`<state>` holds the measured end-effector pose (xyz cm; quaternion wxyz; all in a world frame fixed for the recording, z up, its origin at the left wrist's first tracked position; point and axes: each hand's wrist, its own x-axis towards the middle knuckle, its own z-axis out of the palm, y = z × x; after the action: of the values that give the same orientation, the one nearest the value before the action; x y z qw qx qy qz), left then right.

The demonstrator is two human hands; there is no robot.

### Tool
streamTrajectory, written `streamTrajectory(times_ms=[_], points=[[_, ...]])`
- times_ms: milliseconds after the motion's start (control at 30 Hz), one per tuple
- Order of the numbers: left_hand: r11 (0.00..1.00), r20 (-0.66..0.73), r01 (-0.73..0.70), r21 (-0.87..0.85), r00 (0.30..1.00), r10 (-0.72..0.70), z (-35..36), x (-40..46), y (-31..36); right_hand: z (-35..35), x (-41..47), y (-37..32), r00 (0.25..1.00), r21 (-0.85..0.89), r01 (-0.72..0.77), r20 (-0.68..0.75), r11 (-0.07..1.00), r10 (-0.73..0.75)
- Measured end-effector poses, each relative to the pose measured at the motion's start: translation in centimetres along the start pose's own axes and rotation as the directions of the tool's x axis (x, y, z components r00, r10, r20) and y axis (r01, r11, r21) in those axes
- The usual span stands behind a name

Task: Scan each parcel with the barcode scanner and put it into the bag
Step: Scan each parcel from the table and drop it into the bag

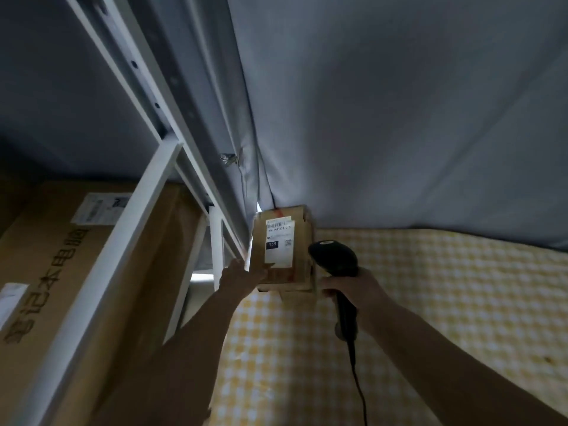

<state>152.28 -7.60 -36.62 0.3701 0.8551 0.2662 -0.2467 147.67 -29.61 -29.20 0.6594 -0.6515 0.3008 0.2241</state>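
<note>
Scanning looks to be the step in hand: behind the parcel hangs a grey curtain (399, 118), under it lies a yellow checked mattress (430, 302), and left of the parcel stand a white metal frame (129, 241) and a large carton (61, 272). Parcel (284, 250) sits label-up at the curtain's foot; left hand (242, 276) touches its near left corner, fingers straight, while right hand (353, 287), just right of the parcel, grips the barcode scanner (336, 265), fingers curled round the handle. Next move, by my guess: aim the scanner head at the label (279, 244), then lift the parcel out; no bag in sight.
</note>
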Motion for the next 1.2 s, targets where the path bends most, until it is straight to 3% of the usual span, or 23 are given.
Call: streamTrajectory(times_ms=[233, 333, 467, 700, 800, 933, 1200], points=[[0.959, 0.176, 0.126, -0.252, 0.981, -0.083, 1.1, 9.1, -0.2, 4.3, 8.1, 0.3, 0.995, 0.079, -0.049, -0.084, 0.996, 0.056], [0.887, 0.262, 0.222, -0.406, 0.958, -0.119, 2.5, 10.8, -1.1, 5.0, 10.4, 0.8, 0.989, 0.096, -0.070, -0.120, 0.993, 0.081], [0.766, 0.412, 0.287, -0.576, 0.911, -0.031, 4.1, 11.7, -1.8, 5.5, 12.0, 1.7, 0.986, 0.139, -0.117, -0.101, 0.983, 0.132], [0.695, 0.492, 0.330, -0.638, 0.870, 0.039, 4.2, 10.1, -1.4, 4.7, 11.2, 2.0, 0.988, 0.150, -0.120, -0.079, 0.981, 0.133], [0.745, 0.561, 0.338, -0.575, 0.826, 0.058, 3.1, 8.3, -1.4, 3.2, 9.6, 1.1, 0.989, 0.129, -0.094, -0.098, 0.987, 0.107], [0.763, 0.475, 0.281, -0.582, 0.879, 0.038, 2.0, 5.1, -0.4, 1.0, 5.7, -0.5, 0.992, 0.088, 0.012, -0.124, 0.996, -0.001], [0.749, 0.260, 0.043, -0.661, 0.950, 0.175, 0.1, -2.5, 3.9, -0.5, -5.0, -2.3, 0.975, 0.008, 0.210, -0.078, 0.978, -0.208]])
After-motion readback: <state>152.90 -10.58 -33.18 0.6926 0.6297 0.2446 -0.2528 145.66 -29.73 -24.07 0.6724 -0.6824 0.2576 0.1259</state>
